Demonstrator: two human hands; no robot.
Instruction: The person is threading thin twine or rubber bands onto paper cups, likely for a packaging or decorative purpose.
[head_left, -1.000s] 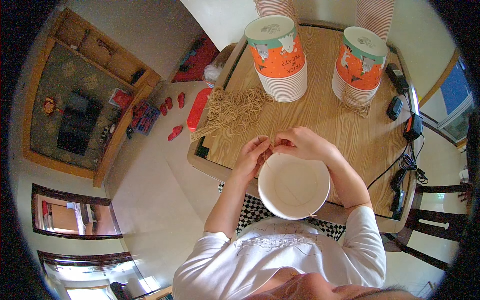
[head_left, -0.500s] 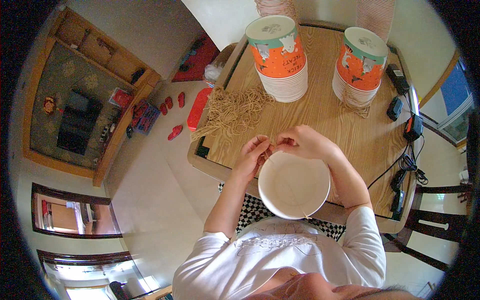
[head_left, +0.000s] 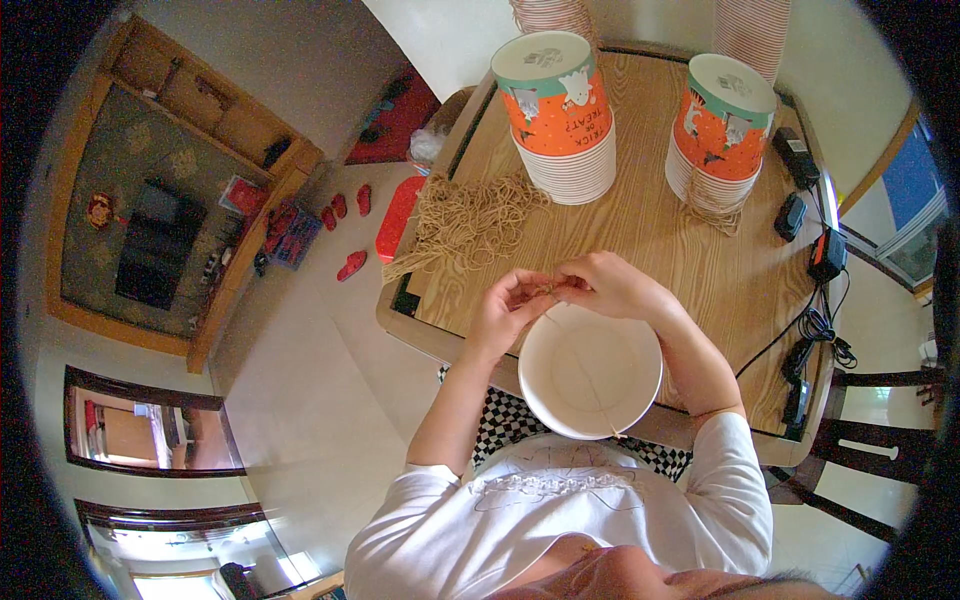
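White round paper bucket [head_left: 645,350] is mouth-up just on the near side of my fingers, overlapping the table's near edge; can't tell what supports it. Left hand [head_left: 506,310] and right hand [head_left: 612,288] meet beyond its far rim, thumbs and fingers pinched nearly closed on a thin tan twine strand [head_left: 590,382]; exact hold partly hidden. Change: left fingertips have come across to the right ones, closing most of the gap. Strand shows clearer across the bucket's mouth, far rim to near rim, so I'd judge it's being worked snugger at the far end. Unchanged: tangled tan twine heap [head_left: 475,222] left on the wood-grain table [head_left: 640,240], orange-and-green paper bucket stack [head_left: 565,120] far, similar orange-and-green stack [head_left: 722,130] far right.
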